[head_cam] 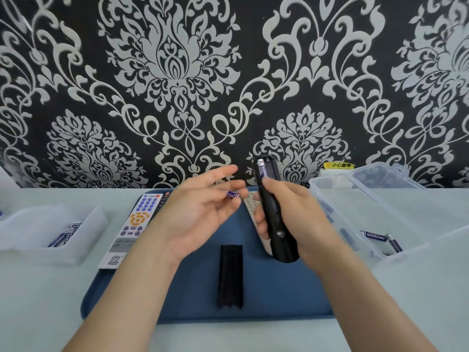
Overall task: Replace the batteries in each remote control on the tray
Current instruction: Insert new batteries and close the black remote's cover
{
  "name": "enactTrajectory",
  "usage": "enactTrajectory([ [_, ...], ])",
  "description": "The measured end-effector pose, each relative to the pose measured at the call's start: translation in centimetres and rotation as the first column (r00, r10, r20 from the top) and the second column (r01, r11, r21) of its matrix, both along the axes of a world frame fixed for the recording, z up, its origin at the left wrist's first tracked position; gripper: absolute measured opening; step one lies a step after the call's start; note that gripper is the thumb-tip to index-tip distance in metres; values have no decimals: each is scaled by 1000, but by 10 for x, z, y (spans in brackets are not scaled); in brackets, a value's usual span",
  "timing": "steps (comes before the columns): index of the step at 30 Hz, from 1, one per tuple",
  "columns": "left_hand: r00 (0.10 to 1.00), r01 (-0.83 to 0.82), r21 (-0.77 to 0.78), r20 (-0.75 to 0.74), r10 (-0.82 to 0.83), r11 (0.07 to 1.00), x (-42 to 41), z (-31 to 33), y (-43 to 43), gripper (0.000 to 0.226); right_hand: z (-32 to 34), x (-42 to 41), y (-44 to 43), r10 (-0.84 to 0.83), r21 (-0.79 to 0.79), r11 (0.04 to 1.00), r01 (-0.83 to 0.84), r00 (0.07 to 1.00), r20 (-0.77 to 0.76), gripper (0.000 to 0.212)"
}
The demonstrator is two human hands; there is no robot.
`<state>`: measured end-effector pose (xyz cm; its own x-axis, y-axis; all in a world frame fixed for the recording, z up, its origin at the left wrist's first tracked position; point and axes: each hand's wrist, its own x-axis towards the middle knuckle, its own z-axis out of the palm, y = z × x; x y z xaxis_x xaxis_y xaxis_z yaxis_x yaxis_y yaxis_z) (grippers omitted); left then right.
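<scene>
Black-and-silver damask wall point(177, 72) behind a pale table point(38, 301). Blue tray point(279, 288) at centre. Left box point(50, 224) and right box point(380, 199), both clear, hold batteries. Left hand point(198, 214) is palm up over the tray, fingers apart, battery point(232, 194) pinched at the fingertips, blurred. Right hand point(291, 212) is clamped round the black remote point(276, 224), tilted up, compartment open, one cell point(262, 170) inside. White remote point(137, 224), grey remote point(250, 204) and cover point(231, 275) lie on the tray.
</scene>
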<state>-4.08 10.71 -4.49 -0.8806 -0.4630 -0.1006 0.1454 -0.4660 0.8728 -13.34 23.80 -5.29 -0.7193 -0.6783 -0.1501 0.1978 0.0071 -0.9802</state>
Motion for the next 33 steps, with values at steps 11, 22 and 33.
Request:
enactTrajectory([
  [11,994,-92,-585,-7,109,806,0,-3,8,19,-10,-3,-3,122,-203,975,-92,983,140,16],
  [22,992,85,-724,126,11,684,13,6,-3,22,-11,-8,-2,169,-206,969,-134,972,161,14],
  [33,869,-420,-892,-342,357,166,2,-9,19,22,-12,2,-12,52,-132,991,-39,994,94,12],
])
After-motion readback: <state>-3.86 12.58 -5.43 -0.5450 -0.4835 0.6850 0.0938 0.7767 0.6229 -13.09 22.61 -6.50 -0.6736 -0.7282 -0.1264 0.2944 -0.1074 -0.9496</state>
